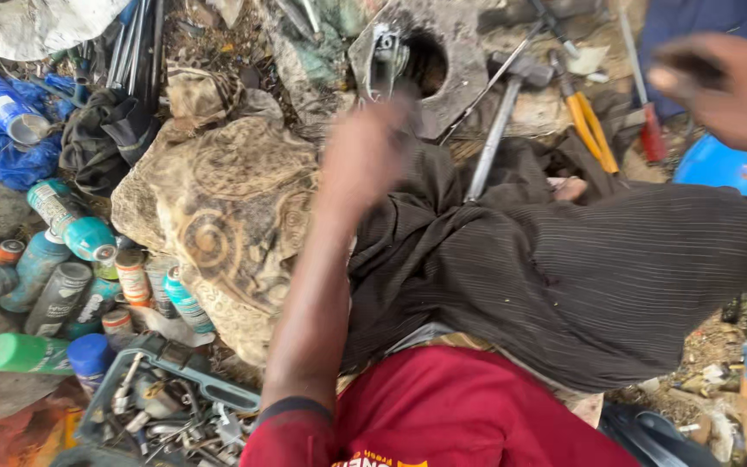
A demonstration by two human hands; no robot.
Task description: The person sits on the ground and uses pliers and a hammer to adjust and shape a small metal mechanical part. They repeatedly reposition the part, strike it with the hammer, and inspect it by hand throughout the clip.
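My left hand is blurred with motion and reaches forward over a dark striped cloth that covers my lap. It is close to a grey metal part with a round hole and a small shiny fitting at its edge; whether the fingers hold anything cannot be made out. My right hand is raised at the upper right, fingers curled around a small dark object that is only partly visible.
A hammer, yellow-handled pliers and a red-handled screwdriver lie ahead on the dirt. Several spray cans lie at left, above a tray of bolts and bits. A brown patterned cloth covers a mound. A blue container is at right.
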